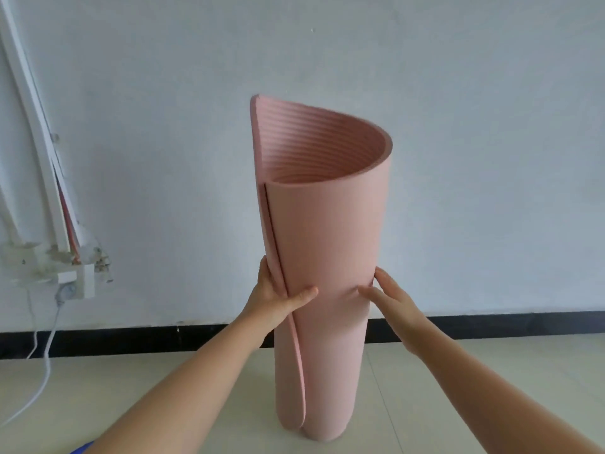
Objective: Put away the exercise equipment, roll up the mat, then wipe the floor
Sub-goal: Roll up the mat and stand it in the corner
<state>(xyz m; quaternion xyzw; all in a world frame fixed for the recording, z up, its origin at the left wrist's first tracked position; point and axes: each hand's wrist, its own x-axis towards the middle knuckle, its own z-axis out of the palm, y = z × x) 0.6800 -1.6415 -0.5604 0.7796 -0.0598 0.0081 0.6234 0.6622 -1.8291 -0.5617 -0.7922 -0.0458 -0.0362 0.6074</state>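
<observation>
- The pink mat (pixel 327 257) is stood on end on the floor (pixel 458 404), just in front of the wall (pixel 425 93), so it looks like the rolling step is basically done and the roll is being parked upright.
- The roll is pretty loose: wide open at the top with the ribbed inner side showing, narrower at the bottom. Probably why it's being squeezed from both sides, to keep it from springing open.
- The loose outer edge runs down the left side, and it's pinned by the left hand (pixel 278 293): thumb across the front, fingers curled round the side over that flap.
- The right hand (pixel 389 299) is laid flat on the right side, fingers straight, only pressing, nothing gripped.
- Floor is pale tile, looks smooth, so the base could slide if let go carelessly.
- A black skirting strip (pixel 131 339) is seen along the bottom of the white wall.
- On the left, white conduit (pixel 36 132) with exposed wires comes down to a rough-looking fitting, and a white cable (pixel 45 365) trails onto the floor.
- No cloth or mop is seen, so wiping is judged not yet started.
</observation>
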